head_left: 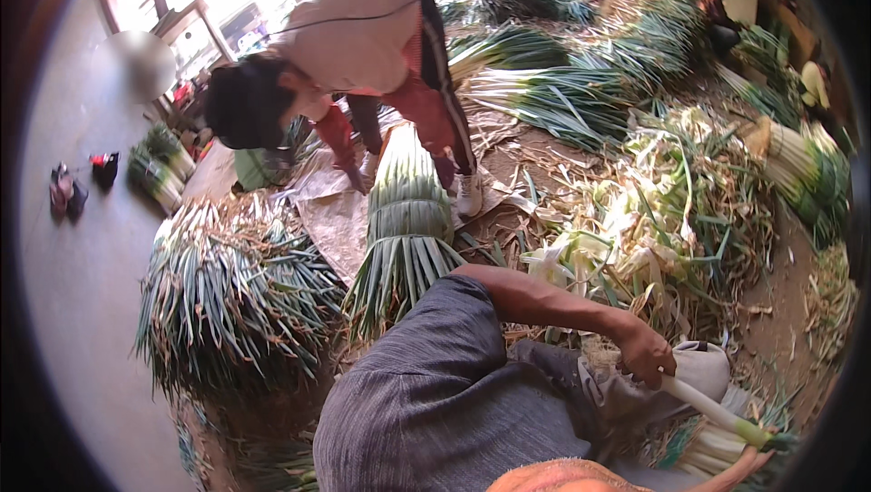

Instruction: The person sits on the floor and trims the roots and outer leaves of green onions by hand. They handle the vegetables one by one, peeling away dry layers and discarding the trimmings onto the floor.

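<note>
A long green onion (712, 404) slants down to the right, its white shank toward me. My left hand (646, 356) is closed round the pale end, the arm stretched across from a grey sleeve (431, 338). Low at the right edge my right hand (742, 467), partly cut off by the picture's dark rim, grips the same stalk near its green part. Beneath the stalk lie more white onion shanks (712, 448). My bent knee (694, 369) in grey trousers is just beside my left hand.
Ahead, a co-worker (358, 38) bends over a large tied onion bundle (408, 220). An onion pile (240, 283) stands left of it. Peeled leaves (671, 211) are heaped to the right. More onion stacks (562, 93) lie behind, and a grey floor (91, 292) runs along the left.
</note>
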A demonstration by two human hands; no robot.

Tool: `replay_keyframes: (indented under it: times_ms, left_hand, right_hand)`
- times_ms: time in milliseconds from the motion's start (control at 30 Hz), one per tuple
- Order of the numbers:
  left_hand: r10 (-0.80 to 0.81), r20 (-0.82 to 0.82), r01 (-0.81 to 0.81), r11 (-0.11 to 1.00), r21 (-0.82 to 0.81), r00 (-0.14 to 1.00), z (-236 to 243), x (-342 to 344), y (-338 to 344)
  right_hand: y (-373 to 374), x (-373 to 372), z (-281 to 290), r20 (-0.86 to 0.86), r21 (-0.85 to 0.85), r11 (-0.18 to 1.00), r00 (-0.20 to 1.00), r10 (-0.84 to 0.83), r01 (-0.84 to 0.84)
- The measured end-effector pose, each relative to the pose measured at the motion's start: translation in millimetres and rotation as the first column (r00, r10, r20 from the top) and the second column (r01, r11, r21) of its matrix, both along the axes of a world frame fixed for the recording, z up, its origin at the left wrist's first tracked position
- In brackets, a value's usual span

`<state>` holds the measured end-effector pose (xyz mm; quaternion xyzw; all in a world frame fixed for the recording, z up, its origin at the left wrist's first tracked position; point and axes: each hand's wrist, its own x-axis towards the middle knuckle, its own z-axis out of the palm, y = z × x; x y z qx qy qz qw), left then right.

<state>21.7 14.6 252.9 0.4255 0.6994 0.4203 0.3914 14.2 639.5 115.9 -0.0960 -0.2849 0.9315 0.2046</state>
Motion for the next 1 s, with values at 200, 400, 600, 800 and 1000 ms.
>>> replay_keyframes:
  times_ms: [200, 400, 600, 800, 1000]
  left_hand:
    - [0.12, -0.122, -0.092, 0.972, 0.217, 0.985, -35.8, 36.9, -1.5]
    - [0.332, -0.213, -0.25, 0.908, 0.336, 0.919, -53.0, 54.3, 15.9]
    - [0.416, -0.192, -0.304, 0.849, 0.433, 0.889, -54.4, 54.8, 40.2]
    - [0.509, -0.12, -0.423, 0.805, 0.415, 0.852, -57.8, 58.9, 60.0]
    - [0.592, -0.125, -0.492, 0.754, 0.435, 0.796, -74.0, 65.0, 87.8]
  right_hand:
    - [-42.1, 13.9, 23.4, 0.07, 0.117, 0.99, 0.994, -0.084, 0.076]
    - [-64.7, 21.5, 29.9, 0.095, 0.162, 0.982, 0.989, -0.114, 0.098]
    - [-71.8, 22.3, 38.2, 0.113, 0.195, 0.975, 0.985, -0.127, 0.104]
    - [-66.5, 31.4, 42.1, 0.113, 0.217, 0.972, 0.987, -0.111, 0.085]
    - [-26.8, 59.7, 28.2, -0.031, 0.215, 0.975, 0.998, 0.056, -0.048]
